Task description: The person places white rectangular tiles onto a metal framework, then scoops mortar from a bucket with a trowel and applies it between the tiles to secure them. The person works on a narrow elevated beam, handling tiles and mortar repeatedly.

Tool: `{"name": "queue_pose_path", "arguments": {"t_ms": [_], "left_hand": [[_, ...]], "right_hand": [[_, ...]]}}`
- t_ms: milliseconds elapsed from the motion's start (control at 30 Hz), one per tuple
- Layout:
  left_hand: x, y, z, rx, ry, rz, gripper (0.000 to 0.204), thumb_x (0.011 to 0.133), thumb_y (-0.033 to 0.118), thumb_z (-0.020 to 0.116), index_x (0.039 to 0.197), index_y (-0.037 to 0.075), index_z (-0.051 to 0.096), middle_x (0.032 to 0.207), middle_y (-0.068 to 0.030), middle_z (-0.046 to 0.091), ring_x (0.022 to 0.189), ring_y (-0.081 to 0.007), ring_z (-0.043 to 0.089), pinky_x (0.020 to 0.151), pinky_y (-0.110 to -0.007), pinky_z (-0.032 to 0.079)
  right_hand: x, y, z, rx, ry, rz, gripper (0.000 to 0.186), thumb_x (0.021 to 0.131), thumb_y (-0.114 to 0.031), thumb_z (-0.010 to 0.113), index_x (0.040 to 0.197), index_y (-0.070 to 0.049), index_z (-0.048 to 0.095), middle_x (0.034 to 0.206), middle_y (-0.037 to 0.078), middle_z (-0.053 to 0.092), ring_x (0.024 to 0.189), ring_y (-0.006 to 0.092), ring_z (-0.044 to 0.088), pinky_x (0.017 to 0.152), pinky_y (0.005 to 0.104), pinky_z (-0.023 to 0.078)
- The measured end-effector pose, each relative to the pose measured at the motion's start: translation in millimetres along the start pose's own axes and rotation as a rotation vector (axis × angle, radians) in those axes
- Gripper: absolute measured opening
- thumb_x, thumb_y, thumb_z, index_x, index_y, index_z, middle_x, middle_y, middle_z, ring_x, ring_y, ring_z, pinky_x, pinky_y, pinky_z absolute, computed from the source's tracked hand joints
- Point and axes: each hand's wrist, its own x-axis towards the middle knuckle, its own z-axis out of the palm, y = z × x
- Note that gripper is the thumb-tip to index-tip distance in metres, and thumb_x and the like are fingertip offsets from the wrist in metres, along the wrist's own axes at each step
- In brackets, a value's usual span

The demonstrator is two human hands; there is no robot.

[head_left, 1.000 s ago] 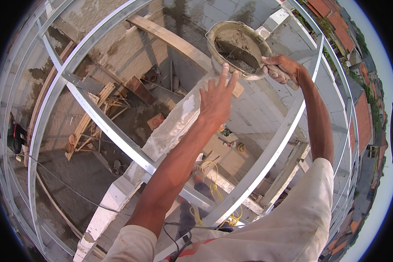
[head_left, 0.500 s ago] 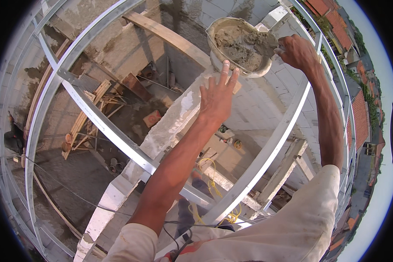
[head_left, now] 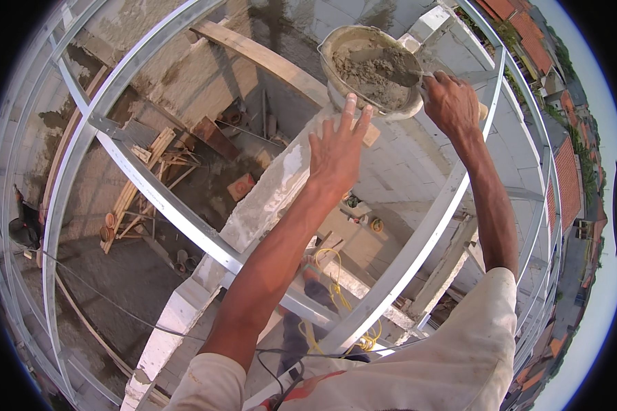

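Observation:
A pale bucket (head_left: 413, 109) full of grey wet mortar (head_left: 367, 65) stands on top of the rough wall, ahead of me. My right hand (head_left: 452, 104) is closed around the handle of a trowel (head_left: 411, 77), whose blade dips into the mortar at the bucket's right side. The wooden end of the handle shows beyond my fist. Against the bucket's near side rests my left hand (head_left: 337, 151), fingers spread and nothing held. A small wooden block (head_left: 370, 134) sits beside those fingertips.
Silver metal beams (head_left: 164, 198) cross close around my arms. A timber plank (head_left: 260, 61) runs to the wall top (head_left: 260, 205). Far below lie stacked wood strips (head_left: 144, 185) and a floor. Yellow cord (head_left: 332, 274) hangs near my legs; a dark cable (head_left: 116, 305) crosses the left.
My right hand has moved left and slightly down, carrying the trowel further into the bucket, so its blade now shows in the mortar. My left hand stays almost in place.

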Motion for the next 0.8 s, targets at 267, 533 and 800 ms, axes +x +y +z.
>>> {"name": "queue_pose_path", "arguments": {"t_ms": [267, 533, 800], "left_hand": [[2, 5, -12, 0.026, 0.008, 0.002, 0.093, 0.085, 0.008, 0.081, 0.164, 0.019, 0.033, 0.170, -0.0130, 0.019, 0.139, -0.0410, 0.041, 0.110, -0.062, 0.039], [5, 3, -18, -0.009, 0.068, 0.029, 0.086, 0.084, 0.012, 0.084, 0.158, 0.017, 0.042, 0.167, -0.0123, 0.025, 0.145, -0.0394, 0.036, 0.114, -0.060, 0.037], [15, -5, -22, -0.129, 0.155, 0.137, 0.075, 0.082, 0.011, 0.085, 0.150, 0.016, 0.052, 0.160, -0.0141, 0.036, 0.144, -0.0397, 0.037, 0.113, -0.058, 0.038]], "right_hand": [[-6, -4, 20, 0.138, -0.153, 0.298, 0.022, 0.087, -0.010, 0.063, 0.103, 0.002, 0.070, 0.099, 0.022, 0.073, 0.088, 0.0394, 0.074, 0.075, 0.0495, 0.060], [13, 0, 24, 0.887, -0.447, 0.380, 0.048, 0.090, -0.040, 0.079, 0.107, 0.004, 0.074, 0.094, 0.019, 0.074, 0.080, 0.0272, 0.071, 0.064, 0.0424, 0.060], [-26, -1, 79, 1.275, -0.036, 1.044, 0.061, 0.091, -0.046, 0.079, 0.113, 0.009, 0.067, 0.089, 0.014, 0.068, 0.072, 0.0187, 0.067, 0.057, 0.0347, 0.057]]}}
